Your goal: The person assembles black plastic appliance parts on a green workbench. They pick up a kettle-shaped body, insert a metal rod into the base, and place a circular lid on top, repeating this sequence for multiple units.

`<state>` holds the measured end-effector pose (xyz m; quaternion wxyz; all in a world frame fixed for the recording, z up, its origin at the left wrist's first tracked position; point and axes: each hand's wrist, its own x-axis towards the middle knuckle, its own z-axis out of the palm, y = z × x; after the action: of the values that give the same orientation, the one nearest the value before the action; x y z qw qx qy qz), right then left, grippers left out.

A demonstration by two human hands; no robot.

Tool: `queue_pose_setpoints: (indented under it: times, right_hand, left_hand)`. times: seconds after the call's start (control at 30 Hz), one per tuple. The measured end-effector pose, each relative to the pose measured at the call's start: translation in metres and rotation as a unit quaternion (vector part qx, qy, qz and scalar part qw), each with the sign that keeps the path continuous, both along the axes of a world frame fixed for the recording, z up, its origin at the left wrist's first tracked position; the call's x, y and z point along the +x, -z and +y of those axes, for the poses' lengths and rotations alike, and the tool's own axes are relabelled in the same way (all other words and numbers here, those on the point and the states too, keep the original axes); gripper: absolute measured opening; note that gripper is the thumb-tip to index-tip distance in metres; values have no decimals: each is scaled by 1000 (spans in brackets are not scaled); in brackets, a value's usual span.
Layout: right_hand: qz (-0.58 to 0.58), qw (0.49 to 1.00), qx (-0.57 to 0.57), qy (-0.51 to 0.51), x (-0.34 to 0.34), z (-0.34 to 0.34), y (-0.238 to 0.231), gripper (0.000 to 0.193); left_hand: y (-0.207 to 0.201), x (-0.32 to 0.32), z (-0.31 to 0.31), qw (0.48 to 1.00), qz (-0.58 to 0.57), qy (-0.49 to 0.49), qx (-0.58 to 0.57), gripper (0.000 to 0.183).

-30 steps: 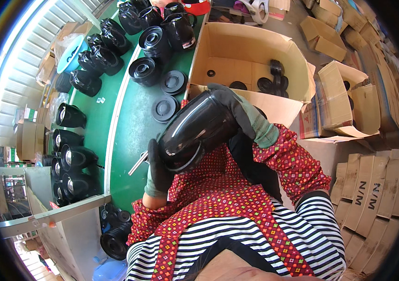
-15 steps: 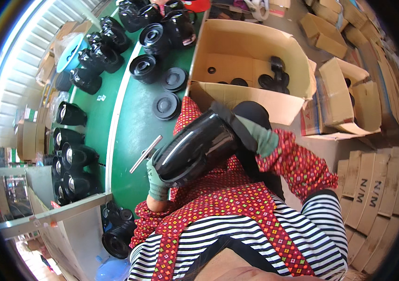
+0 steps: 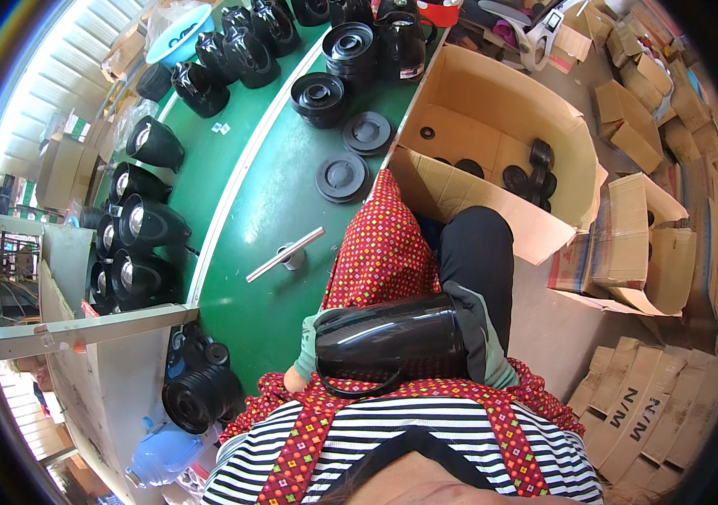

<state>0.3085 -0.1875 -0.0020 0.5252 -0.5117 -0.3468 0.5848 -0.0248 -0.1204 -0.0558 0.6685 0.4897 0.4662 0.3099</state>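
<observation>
A glossy black jug body (image 3: 388, 341) lies on its side across my lap, close to my chest, its curved handle on the side toward me. My left hand (image 3: 308, 347), in a green glove, grips its left end. The right end is held by my right hand (image 3: 485, 337), in a green and dark grey glove; some of its fingers are hidden behind the jug. Beyond the jug, a T-shaped metal bar (image 3: 298, 249) stands up from the green table (image 3: 266, 202), with neither hand touching it.
Flat black discs (image 3: 344, 175) and stacked black rings (image 3: 319, 97) sit at the far table side. Several black jugs (image 3: 155, 220) line the left. An open carton (image 3: 494, 181) with black parts stands right of the table, with smaller cartons (image 3: 658, 244) beyond. Flattened cardboard (image 3: 637, 412) lies lower right.
The jug body has come away from the T-shaped metal bar, down toward my lap, and lies more level. Both hands moved with it. My view has shifted too.
</observation>
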Motion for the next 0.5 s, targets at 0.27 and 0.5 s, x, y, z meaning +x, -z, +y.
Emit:
queue_pose_setpoints:
  times: [0.27, 0.5]
  right_hand:
    - [-5, 998, -31, -51, 6, 25, -43, 50]
    - [-195, 971, 120, -62, 38, 104, -104, 62]
  left_hand:
    - [1, -6, 9, 996, 44, -25, 72, 40]
    - [-37, -8, 60, 969, 135, -92, 184, 37]
